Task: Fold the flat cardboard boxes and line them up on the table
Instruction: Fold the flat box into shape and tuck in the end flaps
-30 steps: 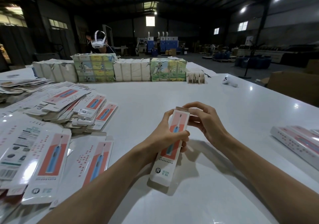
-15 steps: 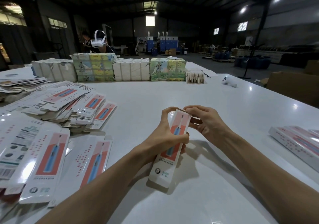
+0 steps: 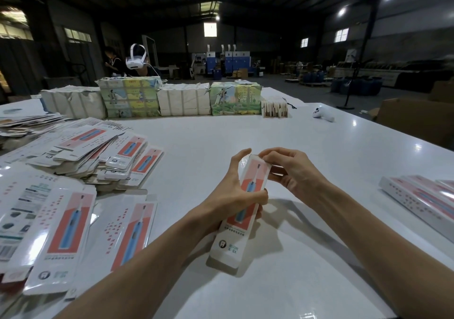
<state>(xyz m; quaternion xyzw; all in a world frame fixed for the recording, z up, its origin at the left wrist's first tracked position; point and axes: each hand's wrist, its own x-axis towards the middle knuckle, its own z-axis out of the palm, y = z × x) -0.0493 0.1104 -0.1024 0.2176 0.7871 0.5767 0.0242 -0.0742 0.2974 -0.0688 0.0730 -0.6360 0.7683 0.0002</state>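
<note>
i have my left hand [image 3: 234, 193] gripping the box [image 3: 229, 242] round its middle, tilted over the worktop [image 3: 245, 127]; my right hand [image 3: 294, 171] pinches its top flap. flat boxes [image 3: 71, 220] lie left of my hands, folded boxes [image 3: 422, 201] right, wrapped bundles [image 3: 184, 100] beyond.

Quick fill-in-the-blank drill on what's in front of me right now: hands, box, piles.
1. The left hand grips the box round its middle and the right hand pinches its far end, so ____ hands are busy.
2. The flat boxes are piled on the person's ____ side.
3. The folded boxes lie at the ____ edge of the table.

Missing words: both; left; right.
</note>
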